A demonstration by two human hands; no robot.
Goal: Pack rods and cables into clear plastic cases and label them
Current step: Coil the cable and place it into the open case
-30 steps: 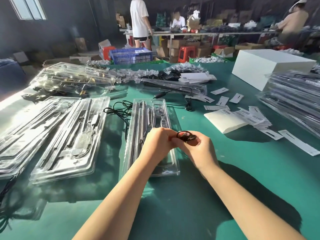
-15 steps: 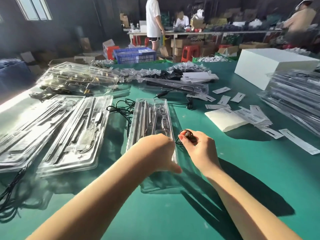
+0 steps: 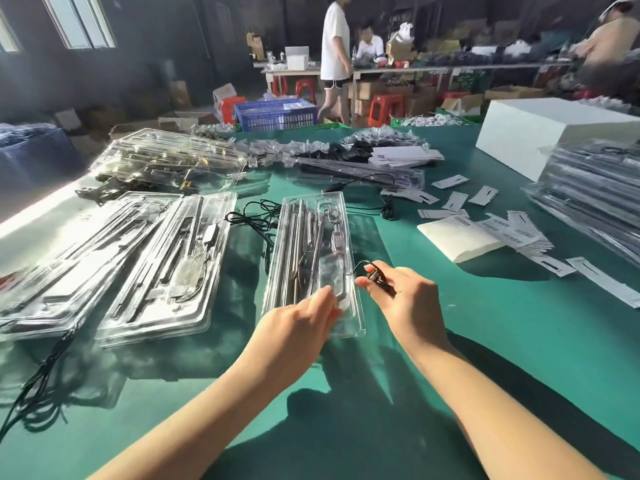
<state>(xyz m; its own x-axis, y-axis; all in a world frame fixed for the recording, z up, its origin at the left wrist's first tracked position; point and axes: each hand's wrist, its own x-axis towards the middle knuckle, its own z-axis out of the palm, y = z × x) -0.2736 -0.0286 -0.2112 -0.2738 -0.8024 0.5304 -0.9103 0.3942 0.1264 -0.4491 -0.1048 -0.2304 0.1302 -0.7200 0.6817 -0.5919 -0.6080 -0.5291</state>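
A long clear plastic case lies open in front of me on the green table, with several metal rods and a key ring in its slots. My left hand grips the near end of this case, thumb and fingers curled on its edge. My right hand is just right of the case and pinches a small coiled black cable between thumb and fingers, held slightly above the table.
Filled clear cases lie in rows at the left, more are stacked at the right. A loose black cable sits beside the open case. Paper labels, a white pad and a white box are at the right. People work behind.
My left hand has let go of the coiled cable and dropped onto the near end of the case. My right hand keeps the cable and has shifted slightly right.
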